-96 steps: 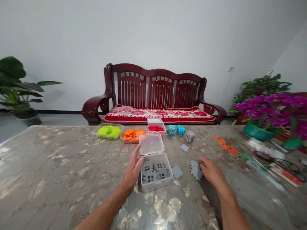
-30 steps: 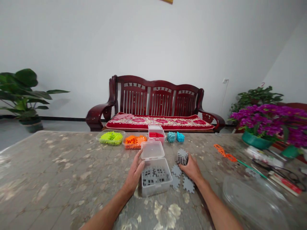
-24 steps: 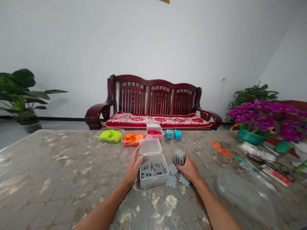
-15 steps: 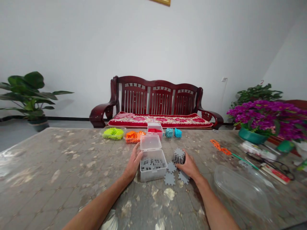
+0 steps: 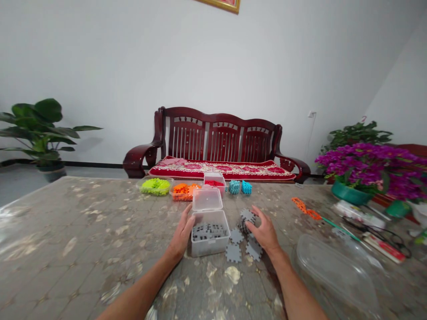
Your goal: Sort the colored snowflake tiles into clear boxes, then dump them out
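My left hand (image 5: 182,233), its fingers stretched out, rests along the left side of a clear plastic box (image 5: 210,249). Inside it lie several grey interlocking pieces (image 5: 210,231), and its lid (image 5: 207,200) is tipped back at the far side. On the right, a small stack of grey notched plates (image 5: 247,217) leans a little. My right hand (image 5: 266,231) is beside this stack with thumb and fingers apart; the thumb is close to the plates, and I cannot tell if it touches. Loose grey plates (image 5: 233,253) lie flat between the box and my right hand.
Behind the box stand tubs of yellow-green pieces (image 5: 155,186) and orange pieces (image 5: 185,191), a box of red pieces (image 5: 214,183) and two blue stacks (image 5: 234,187). To the right are a clear lid (image 5: 333,266), an orange chain (image 5: 306,209) and a purple flower pot (image 5: 352,192).
My right hand's fingers have spread from around the grey stack, which now leans more. My left hand stays beside the box. The view has shifted slightly.
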The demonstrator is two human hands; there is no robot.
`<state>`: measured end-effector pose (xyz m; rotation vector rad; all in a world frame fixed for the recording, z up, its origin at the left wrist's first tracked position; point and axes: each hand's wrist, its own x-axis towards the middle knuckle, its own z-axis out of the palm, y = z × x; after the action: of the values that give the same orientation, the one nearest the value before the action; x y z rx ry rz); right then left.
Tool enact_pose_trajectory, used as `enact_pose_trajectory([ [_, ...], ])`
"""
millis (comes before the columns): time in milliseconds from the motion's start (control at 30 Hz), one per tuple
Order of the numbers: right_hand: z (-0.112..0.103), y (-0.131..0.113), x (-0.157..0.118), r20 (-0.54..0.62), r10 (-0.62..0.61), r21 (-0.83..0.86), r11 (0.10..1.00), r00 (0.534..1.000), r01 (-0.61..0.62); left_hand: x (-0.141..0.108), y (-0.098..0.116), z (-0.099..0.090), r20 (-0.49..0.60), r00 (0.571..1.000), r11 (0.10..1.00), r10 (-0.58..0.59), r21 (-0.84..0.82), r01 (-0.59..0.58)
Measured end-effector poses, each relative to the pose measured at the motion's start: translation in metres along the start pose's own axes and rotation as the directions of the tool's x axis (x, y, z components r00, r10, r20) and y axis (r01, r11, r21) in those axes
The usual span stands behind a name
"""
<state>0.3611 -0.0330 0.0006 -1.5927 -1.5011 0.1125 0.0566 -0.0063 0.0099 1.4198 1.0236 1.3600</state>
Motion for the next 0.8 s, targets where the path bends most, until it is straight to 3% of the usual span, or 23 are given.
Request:
enact_pose_trajectory([
  [167,0.000,0.004,0.002,0.003,0.038,0.168,0.985,0.999,-0.038,0.000,0.000,-0.002,0.027,0.999,0.999,-0.023,-0.024,0.024],
  [367,0.002,0.006,0.003,0.053,0.135,0.423,0.894,0.989,-0.145,0.000,-0.001,-0.003,0.070,0.997,0.998,-0.042,-0.036,0.044],
  [600,-0.006,0.004,0.005,-0.022,0.206,0.484,0.859,0.978,-0.170,0.001,0.000,-0.002,0.056,0.997,0.998,-0.049,-0.034,0.051],
  [700,-0.015,-0.003,0.004,-0.037,0.131,0.426,0.899,0.991,-0.103,0.001,0.001,-0.001,0.061,0.997,0.996,-0.052,-0.073,0.056],
  [800,-0.028,-0.016,0.002,0.061,-0.028,0.314,0.950,0.998,0.008,0.002,0.000,0.001,0.074,0.996,0.991,-0.049,-0.123,0.058],
])
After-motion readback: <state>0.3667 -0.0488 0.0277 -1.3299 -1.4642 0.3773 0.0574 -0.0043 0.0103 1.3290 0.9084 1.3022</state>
